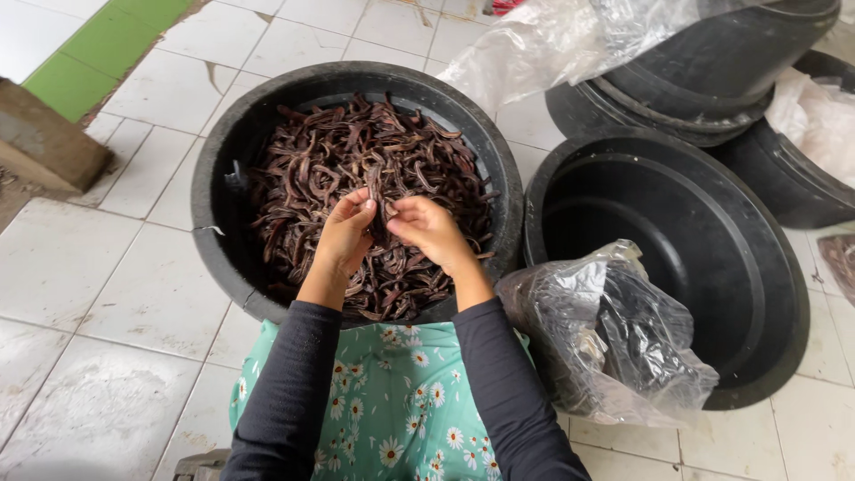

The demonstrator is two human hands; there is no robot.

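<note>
White tiled floor (134, 285) | left hand (346, 233) and right hand (427, 227) both pinching one dark pod (378, 207) | tub (214, 178) still brimming with pods, neighbouring tub (784, 294) sitting empty

The floor (107, 294) is laid with large white tiles, scuffed and stained grey, with dark grout lines and a few cracks and chipped corners toward the top. At the upper left a strip of green tiles (85, 58) runs diagonally beside the white ones, its edge broken and dirty. A worn brownish block (44, 142), possibly a step or a brick, sits at the left edge near that strip. The light is soft, even daylight, casting only faint shadows on the tiles.
</note>
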